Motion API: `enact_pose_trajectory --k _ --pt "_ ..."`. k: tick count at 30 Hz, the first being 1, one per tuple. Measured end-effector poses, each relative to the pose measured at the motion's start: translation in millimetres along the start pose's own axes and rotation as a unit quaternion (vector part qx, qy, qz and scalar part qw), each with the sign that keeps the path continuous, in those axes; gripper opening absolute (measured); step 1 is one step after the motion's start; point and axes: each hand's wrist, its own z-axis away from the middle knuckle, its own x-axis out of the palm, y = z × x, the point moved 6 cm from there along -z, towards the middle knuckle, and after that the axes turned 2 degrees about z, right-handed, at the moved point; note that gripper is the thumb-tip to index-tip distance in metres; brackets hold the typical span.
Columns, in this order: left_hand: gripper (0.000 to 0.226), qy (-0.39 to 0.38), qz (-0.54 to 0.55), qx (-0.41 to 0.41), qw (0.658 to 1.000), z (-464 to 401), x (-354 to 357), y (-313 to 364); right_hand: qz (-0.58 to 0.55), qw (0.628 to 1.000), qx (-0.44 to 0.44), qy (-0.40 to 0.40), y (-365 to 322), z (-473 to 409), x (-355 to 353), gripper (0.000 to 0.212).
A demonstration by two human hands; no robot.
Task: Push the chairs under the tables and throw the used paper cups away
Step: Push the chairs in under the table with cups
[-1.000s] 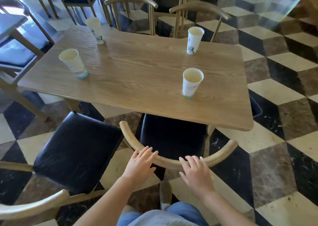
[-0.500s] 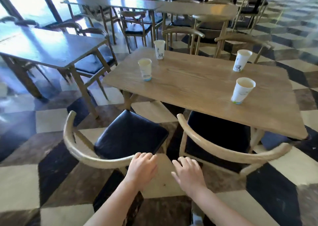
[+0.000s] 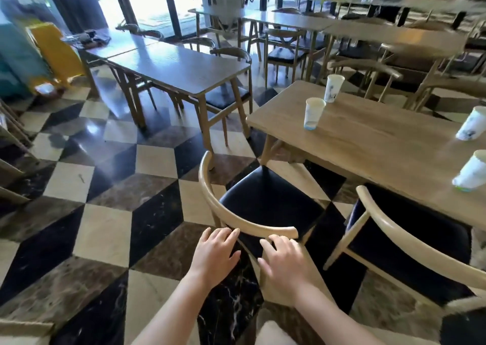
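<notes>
A wooden chair (image 3: pixel 231 219) with a black seat stands pulled out from the light wooden table (image 3: pixel 373 144), angled toward its left corner. My left hand (image 3: pixel 217 252) and my right hand (image 3: pixel 282 262) are open, fingers spread, just behind its curved backrest, fingertips at the rail. A second chair (image 3: pixel 402 235) to the right has its seat partly under the table. Several white paper cups stand on the table: one near the left end (image 3: pixel 313 113), one behind it (image 3: pixel 332 88), two at the right edge (image 3: pixel 472 125) (image 3: pixel 470 172).
A grey table (image 3: pixel 181 68) with chairs stands to the left across a checkered floor (image 3: pixel 105 229). More tables and chairs fill the back. A yellow object (image 3: pixel 56 52) leans at far left. Another chair's rail (image 3: pixel 23 330) shows at the bottom left.
My view has swung left, from the right chair to the left one. Both hands left the right chair's backrest and now sit at the left chair's backrest.
</notes>
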Motion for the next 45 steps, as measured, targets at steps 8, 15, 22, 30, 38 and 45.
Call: enact_pose_trajectory --k 8,15,22,30,38,45 --pt "0.054 -0.017 -0.032 0.026 0.999 -53.5 3.8 -68.2 -0.040 0.998 0.035 0.023 -23.1 -75.6 30.6 0.052" --pt "0.057 -0.034 -0.059 0.076 0.995 -99.3 2.1 -120.2 -0.045 0.997 0.057 0.009 -36.0 -122.2 60.2 0.055" --pt "0.059 -0.084 -0.052 0.123 0.987 -126.5 29.3 -146.8 -0.033 0.993 0.112 -0.009 -43.1 -136.2 79.2 0.055" --pt "0.061 -0.204 -0.039 0.223 0.952 -159.0 74.9 -178.5 -0.003 0.968 0.240 -0.077 -54.2 -145.5 105.1 0.057" --pt "0.057 -0.225 -0.001 0.381 0.897 -194.5 86.3 -194.2 0.027 0.945 0.306 -0.108 -62.7 -159.4 110.3 0.045" --pt "0.035 -0.248 0.016 0.422 0.872 -215.6 82.4 -194.1 0.040 0.922 0.361 -0.131 -69.1 -172.7 112.0 0.047"
